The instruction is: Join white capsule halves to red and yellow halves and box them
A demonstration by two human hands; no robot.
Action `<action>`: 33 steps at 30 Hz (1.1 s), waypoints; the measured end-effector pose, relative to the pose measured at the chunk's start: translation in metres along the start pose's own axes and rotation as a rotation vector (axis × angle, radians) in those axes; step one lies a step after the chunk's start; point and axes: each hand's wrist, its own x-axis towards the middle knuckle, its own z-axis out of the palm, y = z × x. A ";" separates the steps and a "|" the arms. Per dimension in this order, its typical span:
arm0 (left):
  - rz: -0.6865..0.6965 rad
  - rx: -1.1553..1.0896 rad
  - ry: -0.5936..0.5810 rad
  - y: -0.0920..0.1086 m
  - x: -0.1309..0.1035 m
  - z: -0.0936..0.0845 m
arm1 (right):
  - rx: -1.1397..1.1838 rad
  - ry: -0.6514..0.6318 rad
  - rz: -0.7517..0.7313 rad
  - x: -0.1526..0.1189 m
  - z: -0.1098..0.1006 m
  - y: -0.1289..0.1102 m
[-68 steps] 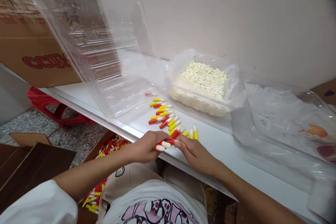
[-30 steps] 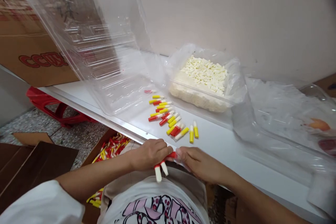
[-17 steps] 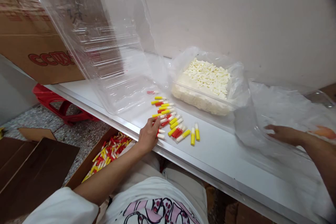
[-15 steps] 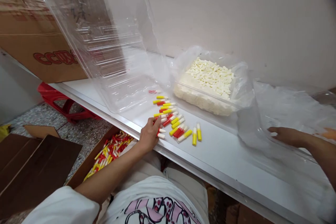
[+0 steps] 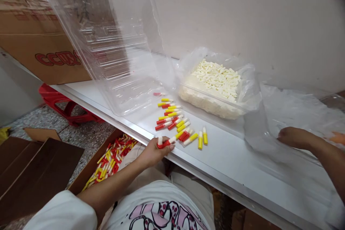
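Red tubes with white tips [image 5: 165, 143] are held in my left hand [image 5: 157, 152], its fingers closed round them at the table's front edge. Just beyond it, red and yellow tubes with white tips [image 5: 183, 125] lie in a loose group on the white table [image 5: 223, 154]. Two yellow ones [image 5: 202, 138] lie slightly apart on the right. My right hand [image 5: 295, 138] is at the clear plastic on the right, its fingers curled and mostly hidden. Behind the tubes, a clear plastic-lined container [image 5: 210, 100] holds many small white pieces [image 5: 218, 79].
A large clear plastic tray [image 5: 107, 43] stands tilted before a cardboard box [image 5: 40, 43] on the left. Below the table edge, an open box of red and yellow tubes [image 5: 113, 158] sits by my lap. A red stool [image 5: 70, 109] stands on the floor.
My left hand has moved slightly toward me and turned, now with red tubes in it, off the group. My right hand has shifted a little and its fingers have curled.
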 end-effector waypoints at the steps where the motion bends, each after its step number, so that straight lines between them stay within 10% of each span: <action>1: 0.003 -0.027 -0.042 0.003 -0.002 0.000 | 0.004 -0.052 0.035 -0.004 -0.013 -0.006; 5: 0.035 -0.027 -0.116 0.015 -0.009 -0.003 | 0.289 0.239 0.155 -0.049 -0.063 -0.053; 12: 0.017 -0.045 -0.185 0.038 -0.013 -0.002 | 0.666 0.045 -0.745 -0.163 -0.053 -0.192; 18: 0.183 0.244 -0.189 0.050 -0.018 -0.011 | 0.660 0.037 -1.121 -0.176 -0.040 -0.226; 25: 0.343 0.422 -0.318 0.058 -0.022 -0.014 | 0.644 0.003 -1.214 -0.186 -0.034 -0.237; 33: 0.687 0.930 -0.154 0.037 -0.013 -0.009 | 0.852 -0.352 -0.794 -0.193 -0.012 -0.249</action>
